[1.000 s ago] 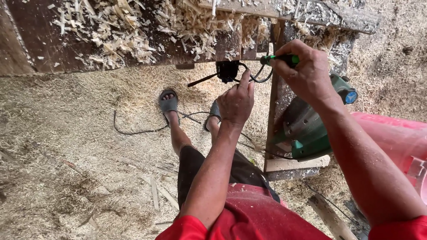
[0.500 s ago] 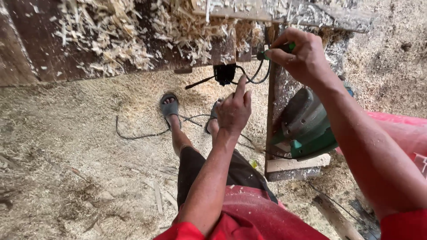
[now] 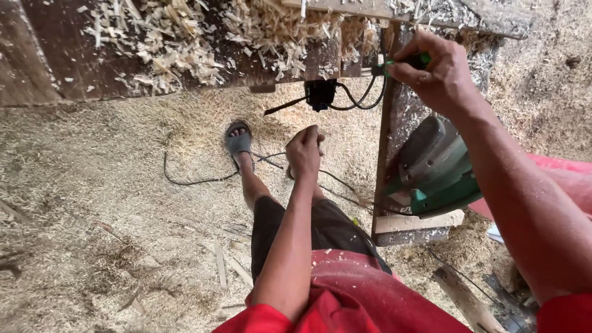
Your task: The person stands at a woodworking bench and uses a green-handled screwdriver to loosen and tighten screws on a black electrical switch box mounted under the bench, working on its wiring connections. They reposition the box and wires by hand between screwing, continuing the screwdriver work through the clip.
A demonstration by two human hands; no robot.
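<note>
right hand (image 3: 441,74): our grip closed on green screwdriver handle (image 3: 412,62), at desk (image 3: 74,55) edge | left hand (image 3: 305,151): loose fist, holds nothing, below black plug (image 3: 320,94) | green power tool (image 3: 435,166) under right forearm | shavings (image 3: 160,37) on desk

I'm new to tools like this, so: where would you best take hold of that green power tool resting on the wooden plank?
Probably by the rounded grey-green housing on top of the green power tool, coming down from above. That upper body bulges clear of the wooden plank it rests on. Its cord side faces the bench, where the right hand holds a green-handled tool, so reach from the open side.
</note>
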